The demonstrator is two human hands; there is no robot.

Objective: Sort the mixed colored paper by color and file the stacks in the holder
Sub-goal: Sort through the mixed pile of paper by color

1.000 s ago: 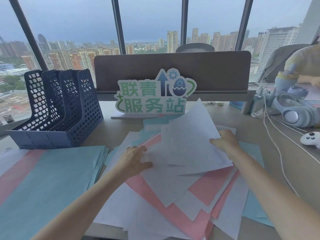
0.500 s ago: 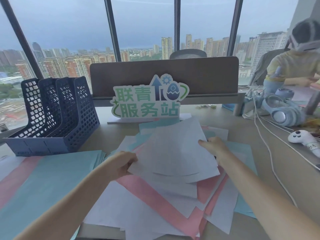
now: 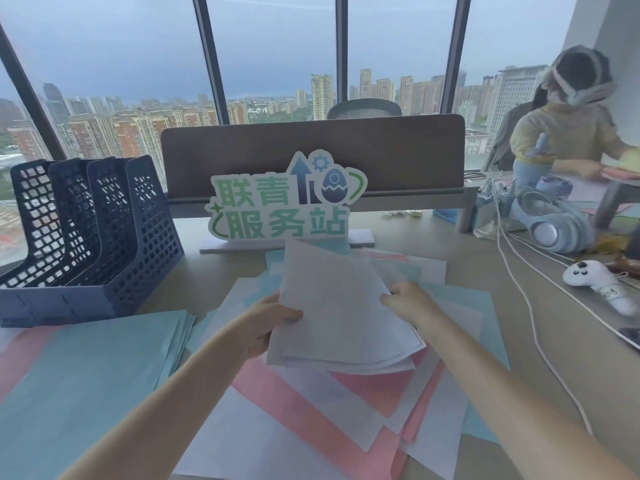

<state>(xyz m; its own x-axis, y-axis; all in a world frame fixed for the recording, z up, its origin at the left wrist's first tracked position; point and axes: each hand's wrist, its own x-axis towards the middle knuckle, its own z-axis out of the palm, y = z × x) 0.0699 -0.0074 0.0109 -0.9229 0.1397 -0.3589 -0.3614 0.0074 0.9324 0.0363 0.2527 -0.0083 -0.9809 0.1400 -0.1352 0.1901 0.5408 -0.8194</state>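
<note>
While both hands hold it, a bundle of white sheets [image 3: 341, 313] is lifted off the mixed paper pile [image 3: 322, 410] and tilted, its far edge raised toward the green-lettered sign [image 3: 287, 202]. The left hand [image 3: 263, 323] grips the bundle's left edge, thumb curled over the top face and the other fingers hidden beneath. The right hand [image 3: 407, 303] pinches the right edge, fingers bent around it; how they lie underneath cannot be seen.

Below the bundle, the pile spreads over the desk [image 3: 540, 341] in front of the sign, with white, pink and light blue sheets overlapping at odd angles. Left of the pile lies a squared stack of light blue sheets [image 3: 90, 386], which partly covers a pink sheet [image 3: 20, 358] at its left side. The dark blue mesh file holder [image 3: 93, 233] stands behind that stack, left of the sign, and its three slots have no paper in them.

Behind the sign runs a brown desk divider [image 3: 311, 150], with tall windows beyond. Right of the sign, pale blue headphones [image 3: 550, 230] rest on the desk, white cables [image 3: 530, 296] trail toward the near edge, and a white controller [image 3: 595, 282] lies just past them. At the far right another person [image 3: 571, 126] sits at the neighbouring desk.
</note>
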